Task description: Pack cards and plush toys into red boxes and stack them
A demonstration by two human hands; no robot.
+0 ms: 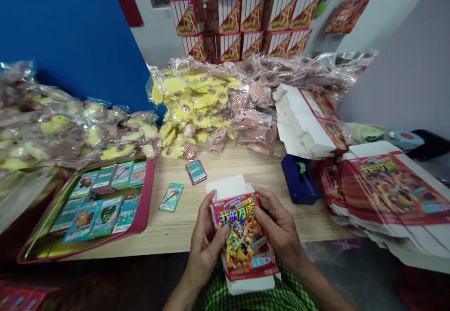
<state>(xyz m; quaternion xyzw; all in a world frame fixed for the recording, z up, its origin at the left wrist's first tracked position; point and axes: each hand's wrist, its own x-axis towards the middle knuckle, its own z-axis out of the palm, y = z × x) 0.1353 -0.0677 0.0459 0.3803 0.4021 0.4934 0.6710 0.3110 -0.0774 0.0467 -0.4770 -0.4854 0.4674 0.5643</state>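
Note:
Between my two hands is a red printed card box [246,236] with shiny yellow lettering, its white flaps sticking out at the top and bottom. My left hand [207,236] grips its left edge, thumb lying on the printed front. On the other side, my right hand [279,224] holds the right edge, also with the thumb on the front. Beyond the box, a small stack of cards [196,172] and a green shiny card [171,197] lie on the wooden table [168,231].
Left stands a pink-rimmed tin [149,198] holding several card piles. A blue tape dispenser [300,180] sits right, beside stacked flat red boxes [397,189] and white-sided cartons [302,119]. Bagged yellow and pink pieces [197,100] heap along the back, below stacked red boxes [251,16].

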